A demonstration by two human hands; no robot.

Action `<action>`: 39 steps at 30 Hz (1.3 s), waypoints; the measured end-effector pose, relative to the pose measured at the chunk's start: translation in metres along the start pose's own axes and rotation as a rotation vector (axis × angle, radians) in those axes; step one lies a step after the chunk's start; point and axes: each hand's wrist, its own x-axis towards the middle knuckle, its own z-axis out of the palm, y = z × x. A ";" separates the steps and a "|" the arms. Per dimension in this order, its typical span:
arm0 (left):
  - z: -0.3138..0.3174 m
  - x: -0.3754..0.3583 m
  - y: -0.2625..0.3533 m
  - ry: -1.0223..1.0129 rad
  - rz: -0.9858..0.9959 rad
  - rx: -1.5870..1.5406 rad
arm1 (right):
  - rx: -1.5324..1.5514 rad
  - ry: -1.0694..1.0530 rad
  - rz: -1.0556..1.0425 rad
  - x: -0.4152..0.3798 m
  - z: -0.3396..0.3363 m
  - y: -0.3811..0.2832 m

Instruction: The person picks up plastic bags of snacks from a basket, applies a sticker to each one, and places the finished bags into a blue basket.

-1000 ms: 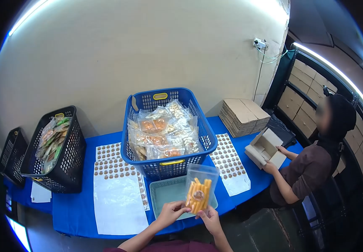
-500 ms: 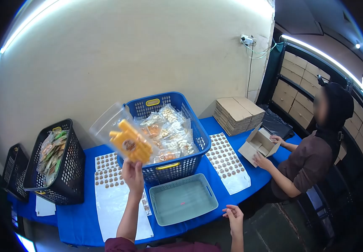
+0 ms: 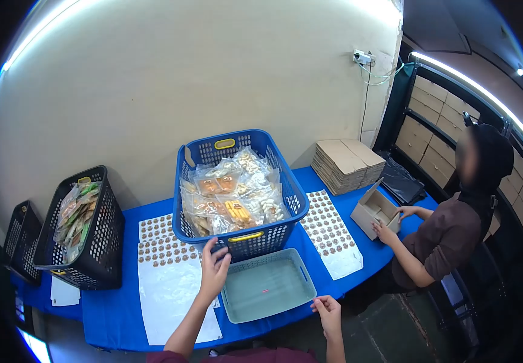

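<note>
My left hand (image 3: 215,266) is empty with its fingers apart, just in front of the blue basket (image 3: 298,209). Clear bags of snacks fill that basket, and a bag of yellow sticks (image 3: 238,210) lies on top near the front. A grey-green tray (image 3: 267,289) rests on the table between my hands. Beside the tray's right front corner is my right hand (image 3: 327,310), its thumb and fingertips pinched together; whatever they hold, if anything, is too small to name.
Sticker sheets (image 3: 171,302) (image 3: 334,236) flank the blue basket. Black baskets (image 3: 107,242) (image 3: 16,242) stand left. Flat cardboard (image 3: 349,163) is stacked at the back right. A co-worker (image 3: 437,242) at the right holds an open carton (image 3: 373,212).
The bag of yellow sticks has left my left hand and lies in the blue basket. That hand has opened and moved right and down. The co-worker's carton has tilted more upright.
</note>
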 end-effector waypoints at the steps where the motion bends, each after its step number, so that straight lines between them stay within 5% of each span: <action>1: -0.007 -0.012 -0.002 -0.014 -0.027 -0.007 | -0.008 -0.004 0.006 0.001 0.003 0.001; 7: -0.038 -0.100 -0.032 0.221 -0.283 -0.023 | 0.002 0.044 -0.031 0.010 0.021 0.003; 14: -0.072 -0.143 -0.025 0.327 -0.311 0.045 | 0.012 -0.153 -0.029 0.028 0.075 0.011; 26: -0.277 -0.130 0.054 0.815 -0.016 0.425 | 0.071 -0.340 0.044 0.002 0.223 0.009; 39: -0.446 -0.056 0.110 0.737 0.269 0.596 | -0.006 -0.199 0.022 -0.047 0.283 0.020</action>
